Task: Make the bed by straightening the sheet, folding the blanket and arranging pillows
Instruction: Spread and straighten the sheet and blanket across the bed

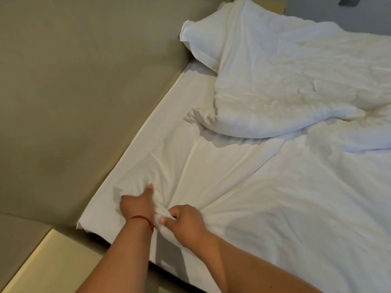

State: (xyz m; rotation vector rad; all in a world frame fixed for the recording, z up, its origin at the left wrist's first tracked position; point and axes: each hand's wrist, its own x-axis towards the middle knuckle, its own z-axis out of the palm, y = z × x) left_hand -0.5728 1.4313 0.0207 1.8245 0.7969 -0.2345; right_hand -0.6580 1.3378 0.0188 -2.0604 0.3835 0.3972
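Observation:
A white sheet (285,208) covers the bed, with creases that fan out from a bunch near the bed's lower left corner. My left hand (137,205), a red thread round its wrist, grips a fold of that bunch. My right hand (185,222) pinches the gathered sheet right beside it. A crumpled white blanket (296,81) is heaped across the upper right of the bed. A white pillow (203,41) lies partly under the blanket at the far left corner.
A beige upholstered wall panel (84,92) runs along the bed's left side. A pale ledge (42,261) juts out at the lower left, below the bed corner. A dark fixture (349,1) shows at the top right edge.

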